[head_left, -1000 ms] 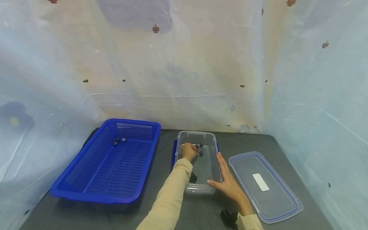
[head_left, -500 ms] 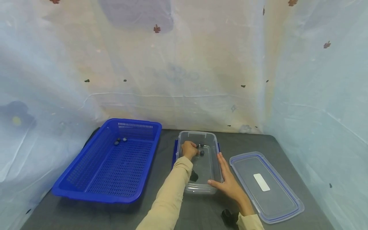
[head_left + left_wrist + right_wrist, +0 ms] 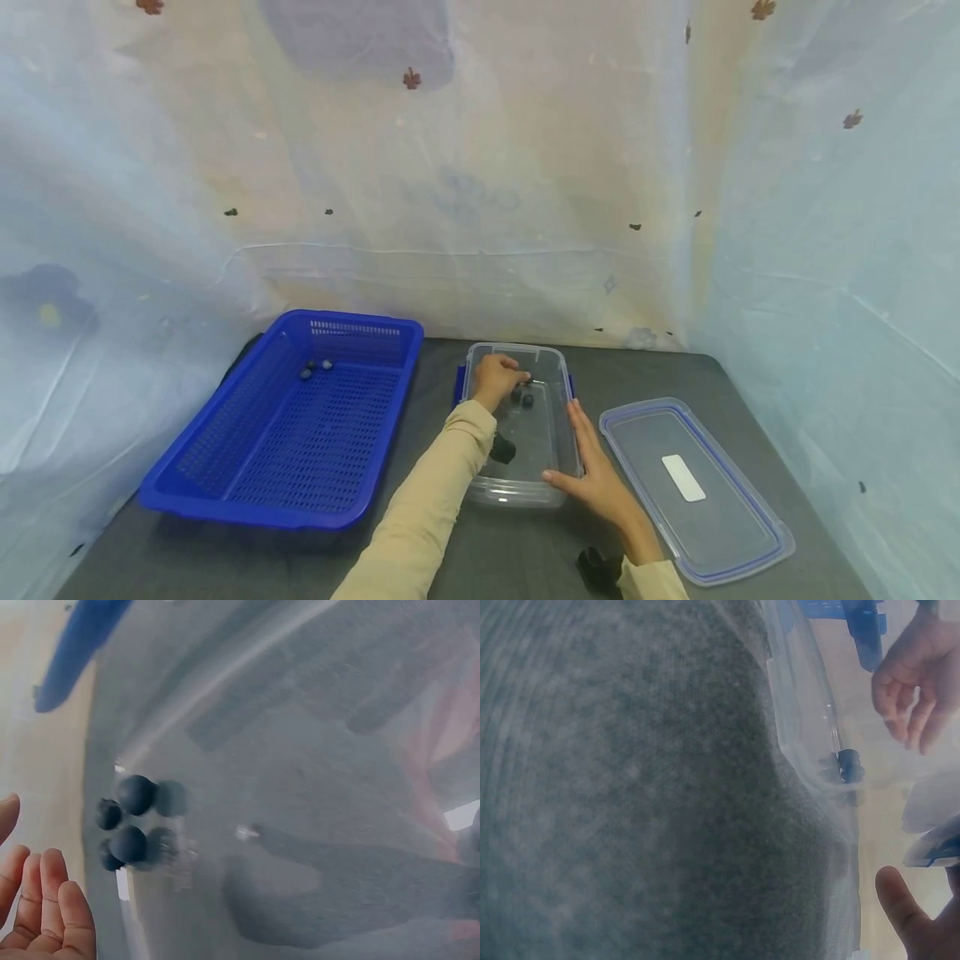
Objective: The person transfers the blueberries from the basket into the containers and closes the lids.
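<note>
Several dark blueberries (image 3: 528,401) lie together near the far end of a clear plastic container (image 3: 521,492). In the left wrist view the blueberries (image 3: 136,795) form a small cluster, with faint shadows or reflections beside them. My left hand (image 3: 495,382) is inside the container near the far left, over the cluster. Its fingers (image 3: 56,900) are loosely bent, and nothing shows between them. My right hand (image 3: 592,475) rests against the container's right wall, fingers straight and thumb at the near corner. In the right wrist view, mainly its thumb (image 3: 900,904) shows.
A large blue basket (image 3: 352,510) on the left holds 3 small round berries (image 3: 306,374). To the right lies a clear lid (image 3: 712,533) with a blue seal and white label. Blue edges (image 3: 459,385) show beside the container. Patterned sheeting (image 3: 480,208) hangs behind the grey table (image 3: 420,550).
My left hand has lifted away from the container's floor and shifted slightly toward the far end, leaving a blueberry visible beside the others. My right hand has stayed put.
</note>
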The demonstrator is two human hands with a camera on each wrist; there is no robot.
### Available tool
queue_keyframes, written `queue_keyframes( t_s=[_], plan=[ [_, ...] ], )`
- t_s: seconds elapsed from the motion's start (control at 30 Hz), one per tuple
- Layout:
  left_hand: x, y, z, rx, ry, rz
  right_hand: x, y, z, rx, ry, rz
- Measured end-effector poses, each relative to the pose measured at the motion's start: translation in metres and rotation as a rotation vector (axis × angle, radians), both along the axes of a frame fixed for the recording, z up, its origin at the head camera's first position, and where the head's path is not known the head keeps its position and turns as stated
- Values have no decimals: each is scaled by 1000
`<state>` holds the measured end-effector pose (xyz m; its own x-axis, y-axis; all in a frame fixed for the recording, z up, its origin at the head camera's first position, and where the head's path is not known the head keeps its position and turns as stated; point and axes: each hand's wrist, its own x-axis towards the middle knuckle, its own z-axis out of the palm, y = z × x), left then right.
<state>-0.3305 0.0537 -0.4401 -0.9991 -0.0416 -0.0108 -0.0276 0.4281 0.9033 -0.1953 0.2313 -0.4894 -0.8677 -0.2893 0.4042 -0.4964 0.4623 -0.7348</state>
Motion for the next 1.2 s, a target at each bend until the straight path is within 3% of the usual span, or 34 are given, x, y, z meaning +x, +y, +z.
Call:
queue_keyframes(
  t_s=[0.37,0.63,1.0,1.2],
  plan=[
    [1,0,23,29,40,-75,2,-1,1,-3,-35,-6],
    [7,-8,42,165,64,-182,1,1,2,14,-28,-9],
    [13,-34,63,218,99,-326,-2,3,8,94,-34,-22],
    [22,-52,75,174,131,-382,-3,4,13,136,-52,-43]
  ],
)
